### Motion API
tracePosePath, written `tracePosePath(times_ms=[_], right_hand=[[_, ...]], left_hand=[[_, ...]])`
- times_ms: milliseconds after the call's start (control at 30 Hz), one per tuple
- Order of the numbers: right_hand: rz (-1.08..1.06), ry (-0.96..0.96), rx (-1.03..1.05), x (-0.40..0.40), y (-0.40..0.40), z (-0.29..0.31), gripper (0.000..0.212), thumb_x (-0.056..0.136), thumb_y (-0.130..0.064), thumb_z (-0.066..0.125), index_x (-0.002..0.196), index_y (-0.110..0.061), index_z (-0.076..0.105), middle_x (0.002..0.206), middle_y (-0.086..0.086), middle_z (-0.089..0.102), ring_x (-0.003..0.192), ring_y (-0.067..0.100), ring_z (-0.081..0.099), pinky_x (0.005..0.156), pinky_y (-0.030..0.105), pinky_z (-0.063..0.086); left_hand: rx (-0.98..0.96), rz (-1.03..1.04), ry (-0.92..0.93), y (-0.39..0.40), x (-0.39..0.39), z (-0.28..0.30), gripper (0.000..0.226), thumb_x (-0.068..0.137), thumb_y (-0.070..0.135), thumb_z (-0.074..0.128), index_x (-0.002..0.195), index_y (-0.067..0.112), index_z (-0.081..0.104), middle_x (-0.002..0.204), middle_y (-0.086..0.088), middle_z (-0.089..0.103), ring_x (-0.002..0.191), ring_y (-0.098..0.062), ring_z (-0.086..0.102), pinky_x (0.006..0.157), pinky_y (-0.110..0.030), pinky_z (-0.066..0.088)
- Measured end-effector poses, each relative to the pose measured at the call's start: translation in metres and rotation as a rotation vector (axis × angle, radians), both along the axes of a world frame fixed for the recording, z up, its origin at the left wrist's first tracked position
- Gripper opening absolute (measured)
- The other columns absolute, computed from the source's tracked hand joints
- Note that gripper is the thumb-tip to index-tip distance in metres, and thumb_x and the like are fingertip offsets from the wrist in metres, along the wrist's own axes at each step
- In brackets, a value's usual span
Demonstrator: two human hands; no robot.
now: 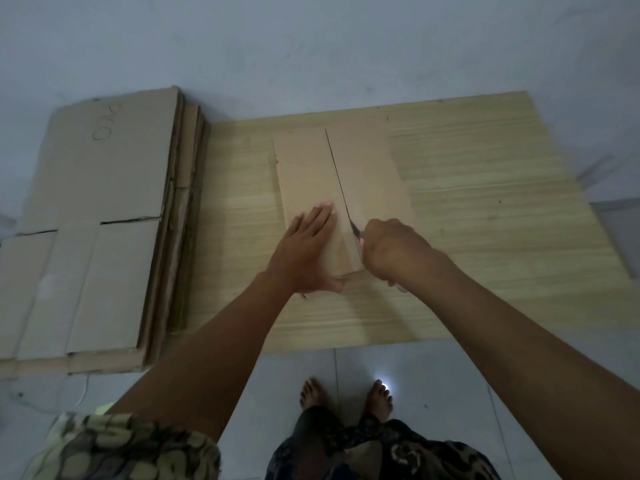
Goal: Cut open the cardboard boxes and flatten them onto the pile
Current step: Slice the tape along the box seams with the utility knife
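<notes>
Wood-grain board (485, 220) bears a plain brown box (311, 174) — slit lengthwise — left hand (304, 251) flat, right hand (391, 247) gripping knife (354, 227).

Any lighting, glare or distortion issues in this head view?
Head view: dim, bluish light; a bright glare spot on the pale floor tiles near the bare feet; soft shadows beside the brown cardboard box; wide-angle bending of the light wooden board; left hand and right hand slightly soft.
</notes>
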State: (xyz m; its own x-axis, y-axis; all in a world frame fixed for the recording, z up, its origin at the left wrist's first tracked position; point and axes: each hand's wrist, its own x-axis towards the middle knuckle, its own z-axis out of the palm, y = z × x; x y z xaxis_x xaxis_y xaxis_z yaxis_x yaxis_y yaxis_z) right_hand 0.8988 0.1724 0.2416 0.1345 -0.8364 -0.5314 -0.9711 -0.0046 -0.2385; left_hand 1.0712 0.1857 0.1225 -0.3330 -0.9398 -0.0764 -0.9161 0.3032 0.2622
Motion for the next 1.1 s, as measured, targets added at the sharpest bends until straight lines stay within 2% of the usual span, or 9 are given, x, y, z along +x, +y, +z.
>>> tracePosePath(times_ms=[200, 300, 433, 600, 800, 900, 967, 1100], right_hand=[[-0.057, -0.056, -0.031, 0.008, 0.003, -0.005, 0.031, 0.102, -0.027, 0.044, 0.126, -0.018, 0.06, 0.124, 0.015, 0.057, 0.105, 0.034, 0.066, 0.076, 0.033, 0.045], [-0.079, -0.033, 0.003, 0.004, 0.003, -0.001, 0.028, 0.103, -0.023, 0.044, 0.125, -0.012, 0.058, 0.124, 0.016, 0.056, 0.109, 0.036, 0.064, 0.075, 0.035, 0.044], [-0.117, -0.017, 0.043, 0.007, 0.004, 0.003, 0.029, 0.1, -0.014, 0.047, 0.127, -0.011, 0.056, 0.127, 0.017, 0.053, 0.113, 0.037, 0.062, 0.087, 0.041, 0.051], [-0.125, -0.055, -0.008, 0.012, 0.012, -0.006, 0.03, 0.103, -0.019, 0.042, 0.129, -0.012, 0.054, 0.129, 0.017, 0.052, 0.113, 0.037, 0.06, 0.085, 0.038, 0.048], [-0.124, -0.02, 0.007, 0.006, 0.018, -0.005, 0.028, 0.103, -0.018, 0.042, 0.128, -0.01, 0.053, 0.129, 0.016, 0.051, 0.113, 0.036, 0.061, 0.079, 0.035, 0.043], [-0.133, -0.06, -0.022, 0.01, 0.023, -0.012, 0.029, 0.105, -0.022, 0.041, 0.129, -0.011, 0.054, 0.129, 0.018, 0.052, 0.119, 0.037, 0.055, 0.09, 0.037, 0.044], [-0.134, -0.068, -0.031, 0.006, 0.03, -0.013, 0.03, 0.106, -0.023, 0.04, 0.13, -0.01, 0.054, 0.128, 0.018, 0.053, 0.119, 0.036, 0.054, 0.091, 0.037, 0.043], [-0.152, -0.062, -0.018, -0.001, 0.035, -0.012, 0.024, 0.105, -0.021, 0.041, 0.122, -0.01, 0.054, 0.12, 0.013, 0.053, 0.108, 0.033, 0.06, 0.076, 0.034, 0.042]], left_hand=[[0.008, 0.001, -0.021, -0.011, 0.007, 0.001, 0.139, 0.059, 0.066, 0.081, 0.161, 0.004, 0.009, 0.17, -0.009, 0.001, 0.157, -0.024, -0.002, 0.127, -0.045, 0.0], [0.002, -0.036, -0.015, -0.016, 0.009, 0.002, 0.138, 0.058, 0.066, 0.079, 0.162, 0.006, 0.01, 0.171, -0.006, 0.003, 0.157, -0.022, 0.0, 0.127, -0.044, 0.0], [0.013, -0.031, -0.013, -0.017, 0.009, -0.002, 0.137, 0.053, 0.077, 0.056, 0.162, 0.006, 0.013, 0.17, -0.006, 0.005, 0.157, -0.023, 0.001, 0.127, -0.046, 0.002], [0.005, 0.003, -0.013, -0.025, 0.01, -0.001, 0.138, 0.06, 0.064, 0.081, 0.162, 0.007, 0.007, 0.17, -0.008, -0.002, 0.157, -0.024, -0.005, 0.126, -0.045, -0.002], [0.011, 0.0, -0.015, -0.026, 0.009, 0.001, 0.137, 0.06, 0.065, 0.078, 0.162, 0.006, 0.009, 0.17, -0.009, 0.0, 0.157, -0.025, -0.003, 0.126, -0.046, -0.001], [0.032, 0.018, -0.022, -0.029, 0.009, 0.004, 0.136, 0.061, 0.061, 0.08, 0.162, 0.008, 0.004, 0.17, -0.007, -0.005, 0.157, -0.023, -0.008, 0.126, -0.045, -0.003], [0.035, 0.032, 0.0, -0.029, 0.008, 0.003, 0.138, 0.059, 0.059, 0.082, 0.162, 0.009, 0.005, 0.17, -0.006, -0.005, 0.157, -0.022, -0.008, 0.126, -0.044, -0.004], [0.046, 0.017, -0.017, -0.03, 0.009, 0.0, 0.138, 0.059, 0.064, 0.078, 0.162, 0.008, 0.005, 0.171, -0.006, -0.004, 0.157, -0.022, -0.007, 0.126, -0.046, -0.003]])
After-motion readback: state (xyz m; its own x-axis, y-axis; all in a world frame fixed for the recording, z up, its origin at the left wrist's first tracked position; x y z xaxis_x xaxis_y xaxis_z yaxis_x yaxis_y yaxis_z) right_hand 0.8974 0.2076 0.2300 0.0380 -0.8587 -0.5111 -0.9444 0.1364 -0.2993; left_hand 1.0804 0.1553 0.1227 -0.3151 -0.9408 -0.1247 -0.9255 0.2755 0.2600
